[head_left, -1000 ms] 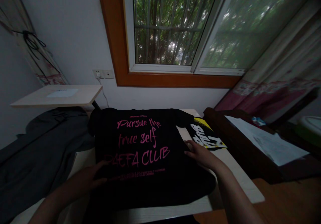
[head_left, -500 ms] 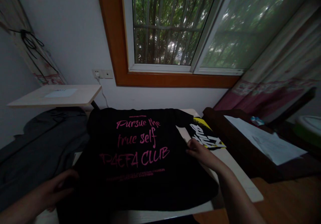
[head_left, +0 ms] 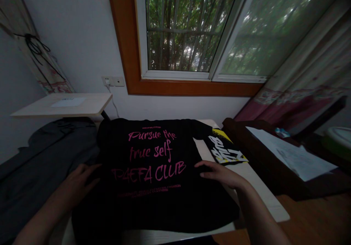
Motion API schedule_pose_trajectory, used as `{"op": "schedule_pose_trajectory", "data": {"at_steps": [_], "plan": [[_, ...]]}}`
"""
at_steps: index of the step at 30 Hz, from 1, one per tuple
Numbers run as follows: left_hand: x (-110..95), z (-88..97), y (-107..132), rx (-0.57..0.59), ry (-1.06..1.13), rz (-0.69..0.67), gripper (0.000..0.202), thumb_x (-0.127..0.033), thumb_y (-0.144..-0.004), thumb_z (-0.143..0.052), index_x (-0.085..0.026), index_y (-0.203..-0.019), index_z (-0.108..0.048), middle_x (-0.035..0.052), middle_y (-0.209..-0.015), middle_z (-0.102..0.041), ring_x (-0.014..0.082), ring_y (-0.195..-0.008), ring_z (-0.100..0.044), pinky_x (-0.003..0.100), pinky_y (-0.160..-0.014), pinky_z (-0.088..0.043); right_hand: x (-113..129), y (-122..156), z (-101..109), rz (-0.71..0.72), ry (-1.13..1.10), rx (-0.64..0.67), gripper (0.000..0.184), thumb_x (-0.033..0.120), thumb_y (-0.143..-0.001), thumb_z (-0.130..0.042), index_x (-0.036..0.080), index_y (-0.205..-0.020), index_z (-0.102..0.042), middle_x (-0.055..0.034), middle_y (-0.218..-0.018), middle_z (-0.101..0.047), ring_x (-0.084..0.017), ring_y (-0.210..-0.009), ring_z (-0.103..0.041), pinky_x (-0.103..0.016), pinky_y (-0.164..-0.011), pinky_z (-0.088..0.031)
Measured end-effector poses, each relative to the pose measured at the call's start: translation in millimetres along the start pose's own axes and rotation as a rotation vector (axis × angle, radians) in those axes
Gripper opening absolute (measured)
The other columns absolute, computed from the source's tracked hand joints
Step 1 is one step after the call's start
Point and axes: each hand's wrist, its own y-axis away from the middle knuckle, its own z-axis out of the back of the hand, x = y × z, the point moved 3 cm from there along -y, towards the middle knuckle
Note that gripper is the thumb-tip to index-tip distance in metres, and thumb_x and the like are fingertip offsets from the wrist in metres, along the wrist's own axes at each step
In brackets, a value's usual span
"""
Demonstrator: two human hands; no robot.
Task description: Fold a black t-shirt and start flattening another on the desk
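A black T-shirt (head_left: 153,212) with pink lettering lies spread over the light table (head_left: 271,204). At the shirt's left edge is my left hand (head_left: 78,184), its fingers stretched out and apart; the fingertips blend into the dark cloth. My right hand (head_left: 222,175) rests at the shirt's right side, with extended fingers over the fabric just beside the printed words. Neither hand has cloth visibly pinched in it. Beyond the right sleeve, a folded black garment (head_left: 223,148) with white letters and yellow patches lies on the table.
To the left, dark grey cloth (head_left: 46,157) is heaped below a small raised wooden board (head_left: 63,108) bearing a paper. On the right, a white sheet (head_left: 290,155) lies on a dark brown surface (head_left: 263,168). The wall and window (head_left: 189,36) stand behind the table.
My left hand has moved forward and inward along the shirt's left edge. The right hand has let go of the right edge, and its fingers have stretched out over the cloth.
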Motion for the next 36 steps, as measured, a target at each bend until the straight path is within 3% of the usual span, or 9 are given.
{"op": "schedule_pose_trajectory", "data": {"at_steps": [3,7,11,18,24,27,31,36], "plan": [[-31,-1.0,-22,0.044,-0.169,-0.084,0.051,-0.049,-0.093,-0.05,-0.024,-0.135,-0.063,0.0111,-0.124,-0.064,0.0301,-0.11,-0.062,0.048,-0.103,-0.046,-3,-8,5,-0.006,0.104,-0.047,0.051,0.046,-0.082,-0.07,0.027,-0.128,-0.066,-0.0059,-0.123,-0.069,-0.03,-0.115,-0.063,-0.045,-0.104,-0.048],[-70,-4.5,-51,0.069,-0.277,-0.14,0.046,-0.039,-0.095,-0.046,-0.023,-0.134,-0.065,0.0109,-0.131,-0.062,0.0294,-0.116,-0.058,0.047,-0.104,-0.045,-6,-24,16,-0.07,0.341,-0.231,0.062,0.038,-0.086,-0.065,0.024,-0.145,-0.051,-0.0101,-0.123,-0.069,-0.029,-0.109,-0.066,-0.041,-0.097,-0.049],[-88,-16.3,-80,0.072,-0.315,-0.183,0.044,-0.037,-0.096,-0.049,-0.022,-0.134,-0.065,0.0105,-0.14,-0.058,0.0283,-0.129,-0.051,0.043,-0.111,-0.041,0,-45,22,-0.138,0.591,-0.371,0.066,0.032,-0.09,-0.063,0.023,-0.152,-0.042,-0.0154,-0.127,-0.064,-0.028,-0.106,-0.067,-0.037,-0.094,-0.047],[-77,-46.6,-98,-0.004,-0.403,-0.136,0.052,-0.047,-0.097,-0.05,-0.025,-0.143,-0.057,0.012,-0.153,-0.05,0.0377,-0.144,-0.039,0.057,-0.116,-0.03,4,-63,9,-0.137,0.632,-0.305,0.064,0.02,-0.093,-0.052,0.022,-0.154,-0.034,-0.0169,-0.143,-0.058,-0.028,-0.123,-0.062,-0.037,-0.1,-0.044],[-52,-59.8,-88,-0.089,-0.342,-0.183,0.053,-0.047,-0.1,-0.046,-0.025,-0.147,-0.053,0.0107,-0.158,-0.045,0.0345,-0.147,-0.036,0.056,-0.121,-0.025,-12,-42,7,-0.133,0.511,-0.295,0.061,0.023,-0.097,-0.044,0.024,-0.155,-0.028,-0.0137,-0.129,-0.068,-0.027,-0.109,-0.07,-0.036,-0.093,-0.048],[-42,-59.2,-83,-0.123,-0.333,-0.229,0.051,-0.046,-0.1,-0.044,-0.024,-0.144,-0.056,0.0098,-0.155,-0.048,0.0323,-0.145,-0.04,0.054,-0.122,-0.026,-18,-31,7,-0.172,0.486,-0.271,0.062,0.024,-0.096,-0.044,0.026,-0.156,-0.026,-0.012,-0.124,-0.071,-0.027,-0.102,-0.072,-0.036,-0.09,-0.05],[-35,-49.7,-74,-0.224,-0.373,-0.211,0.048,-0.04,-0.099,-0.044,-0.018,-0.138,-0.061,0.0132,-0.148,-0.053,0.0337,-0.142,-0.042,0.052,-0.119,-0.032,-21,-23,4,-0.157,0.445,-0.243,0.065,0.024,-0.095,-0.045,0.025,-0.156,-0.024,-0.0126,-0.127,-0.069,-0.026,-0.107,-0.071,-0.036,-0.095,-0.049],[-29,-33.4,-61,-0.285,-0.422,-0.14,0.045,-0.031,-0.096,-0.045,-0.015,-0.135,-0.062,0.0161,-0.147,-0.052,0.0338,-0.138,-0.044,0.05,-0.113,-0.039,-20,-26,3,-0.117,0.56,-0.323,0.063,0.028,-0.095,-0.05,0.02,-0.154,-0.029,-0.0152,-0.125,-0.068,-0.027,-0.11,-0.069,-0.038,-0.097,-0.049]]}}
